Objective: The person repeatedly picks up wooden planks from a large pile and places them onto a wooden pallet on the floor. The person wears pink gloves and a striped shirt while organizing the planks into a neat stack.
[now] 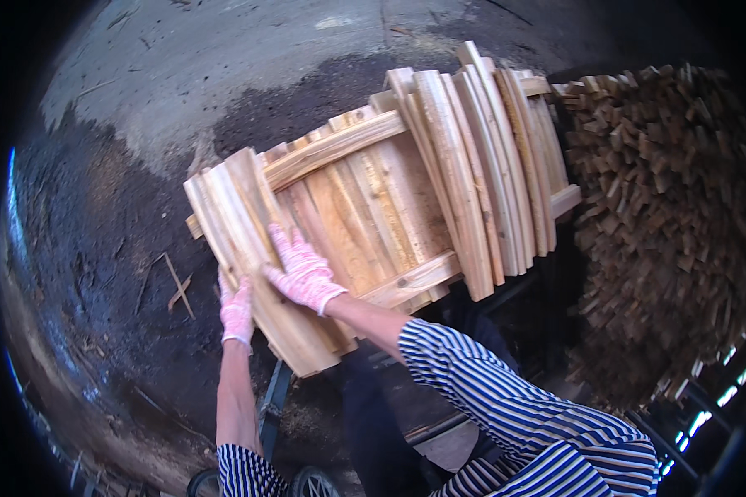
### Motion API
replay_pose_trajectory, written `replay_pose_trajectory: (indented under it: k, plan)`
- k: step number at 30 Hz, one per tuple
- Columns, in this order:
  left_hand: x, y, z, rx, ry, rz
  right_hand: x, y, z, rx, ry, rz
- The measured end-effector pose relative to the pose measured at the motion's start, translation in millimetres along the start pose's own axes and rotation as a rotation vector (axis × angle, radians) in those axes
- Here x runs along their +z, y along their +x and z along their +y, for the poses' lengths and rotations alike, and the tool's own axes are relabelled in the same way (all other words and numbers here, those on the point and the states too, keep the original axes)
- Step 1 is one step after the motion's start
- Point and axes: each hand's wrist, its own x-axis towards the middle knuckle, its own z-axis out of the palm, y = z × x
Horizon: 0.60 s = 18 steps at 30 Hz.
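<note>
A stack of pale wooden slats lies in front of me, with two crosspieces [331, 151] running over a lower layer of slats [348, 207]. Across the left end of the crosspieces sits a row of loose slats [239, 215]. My left hand [237, 311], in a pink-and-white knit glove, lies along the outer left edge of this row with its fingers stretched out. On the row's inner side rests my right hand [304, 269], gloved alike, fingers spread and the thumb pointing left. Another group of slats [489, 166] covers the right end, slightly uneven at the tips.
A tall pile of cut wood pieces [655, 207] rises at the right. Dark, damp ground [99, 224] and a paler grey floor [174, 66] surround the stack. Thin wood scraps [179, 286] lie at left. Below are a metal frame bar [271, 406] and a spoked wheel [313, 483].
</note>
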Motion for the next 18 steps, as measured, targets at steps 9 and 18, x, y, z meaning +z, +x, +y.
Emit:
replay_pose_trajectory:
  k: [9,18]
  plan:
    - [-8.3,9.5,-30.7,0.003,-0.023,0.016,-183.9,-7.3,126.3,0.405,-0.608,0.555]
    - [-18.8,11.6,-32.0,-0.023,-0.01,0.04,-220.0,-28.6,175.4,0.167,-0.557,0.377]
